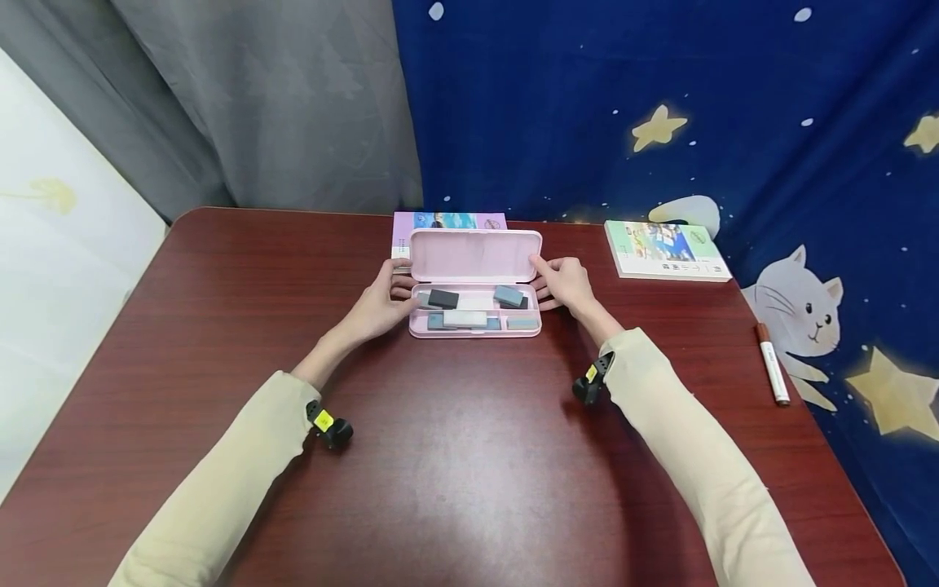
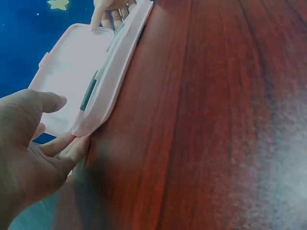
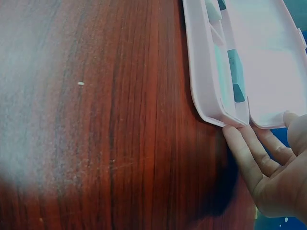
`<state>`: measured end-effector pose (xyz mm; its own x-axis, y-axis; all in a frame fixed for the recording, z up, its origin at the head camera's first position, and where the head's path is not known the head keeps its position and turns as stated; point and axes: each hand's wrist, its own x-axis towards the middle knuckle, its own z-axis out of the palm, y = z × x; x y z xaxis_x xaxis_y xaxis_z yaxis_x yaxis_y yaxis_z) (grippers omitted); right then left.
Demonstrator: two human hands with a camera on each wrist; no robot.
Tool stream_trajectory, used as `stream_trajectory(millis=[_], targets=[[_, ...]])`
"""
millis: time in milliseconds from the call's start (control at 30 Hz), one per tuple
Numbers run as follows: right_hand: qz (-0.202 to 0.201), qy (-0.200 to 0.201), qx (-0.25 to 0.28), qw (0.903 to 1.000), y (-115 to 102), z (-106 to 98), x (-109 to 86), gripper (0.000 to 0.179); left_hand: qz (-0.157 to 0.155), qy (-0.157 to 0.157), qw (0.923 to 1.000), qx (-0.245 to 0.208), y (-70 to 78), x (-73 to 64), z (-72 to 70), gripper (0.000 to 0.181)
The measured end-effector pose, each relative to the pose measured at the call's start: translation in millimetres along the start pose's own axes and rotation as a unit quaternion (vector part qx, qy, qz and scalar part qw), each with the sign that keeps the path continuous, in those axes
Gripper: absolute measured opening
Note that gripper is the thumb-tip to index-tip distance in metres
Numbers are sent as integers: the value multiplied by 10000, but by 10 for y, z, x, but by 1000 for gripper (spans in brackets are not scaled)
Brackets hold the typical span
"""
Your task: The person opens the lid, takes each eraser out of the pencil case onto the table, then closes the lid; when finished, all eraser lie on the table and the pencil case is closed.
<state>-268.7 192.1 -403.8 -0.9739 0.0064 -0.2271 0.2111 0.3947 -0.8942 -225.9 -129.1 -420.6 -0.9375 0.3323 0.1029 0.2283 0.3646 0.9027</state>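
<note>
A pink pencil case (image 1: 475,333) stands on the table with its lid (image 1: 475,254) raised. Inside lie several eraser-like blocks: a black one (image 1: 443,299), a blue-grey one (image 1: 508,295), a white one (image 1: 465,319) and others partly covered. At the case's left end is my left hand (image 1: 377,303); its fingertips touch the end wall, and its thumb (image 2: 53,101) reaches over the open case. My right hand (image 1: 566,283) is at the right end, with nearly straight fingers (image 3: 243,153) against the case and the thumb at the lid's edge.
Behind the case lies a purple-covered book (image 1: 449,220), partly hidden by the lid. A green-and-white book (image 1: 666,250) sits at the back right. Along the right edge lies a brown-capped marker (image 1: 773,367). Curtains (image 1: 528,106) hang behind the brown table (image 1: 455,456).
</note>
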Motion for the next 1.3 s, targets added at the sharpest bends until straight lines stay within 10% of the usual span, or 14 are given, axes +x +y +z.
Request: stream_trajectory(millis=[500,733,1300], targets=[[-476,-85,196,9986,50,-8,-126,29,87,-31,9998,149,453,-188,0,66],[-1080,-283,-24,9937,104,-32,-277,44,467,-93,9984,304,-19,-82,34,82],[-1453,-475,-181,9881,187,-55,-337,49,609,-497,9961,400,-65,-97,29,112]])
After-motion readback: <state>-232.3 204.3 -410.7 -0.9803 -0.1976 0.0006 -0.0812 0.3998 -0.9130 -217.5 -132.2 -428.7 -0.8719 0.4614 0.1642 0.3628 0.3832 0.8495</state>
